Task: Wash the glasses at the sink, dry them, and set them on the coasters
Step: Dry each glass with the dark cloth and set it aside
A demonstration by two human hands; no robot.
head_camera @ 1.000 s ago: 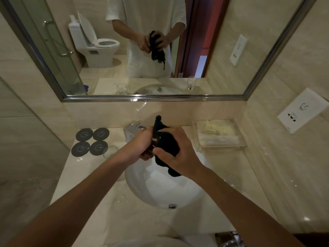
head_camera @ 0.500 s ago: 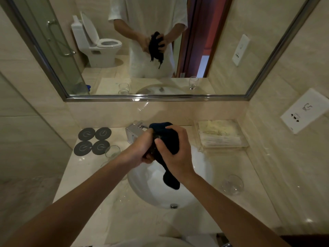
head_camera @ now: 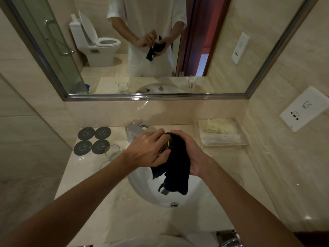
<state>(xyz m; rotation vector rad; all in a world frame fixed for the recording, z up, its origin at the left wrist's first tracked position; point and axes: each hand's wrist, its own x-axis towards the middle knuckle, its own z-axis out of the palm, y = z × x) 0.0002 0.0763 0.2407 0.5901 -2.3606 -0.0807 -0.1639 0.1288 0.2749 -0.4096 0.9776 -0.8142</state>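
Marble counter (head_camera: 85, 175): four coasters (head_camera: 92, 140), three glasses (head_camera: 112, 152), one cloth (head_camera: 176, 164).

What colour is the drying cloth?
Dark navy, almost black cloth; clearest in the head view.

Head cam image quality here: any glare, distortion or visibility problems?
Head view: dim warm light, strong wide-angle bowing at the mirror frame; specular glare on the faucet and wet counter; clear glasses barely separate from the marble.
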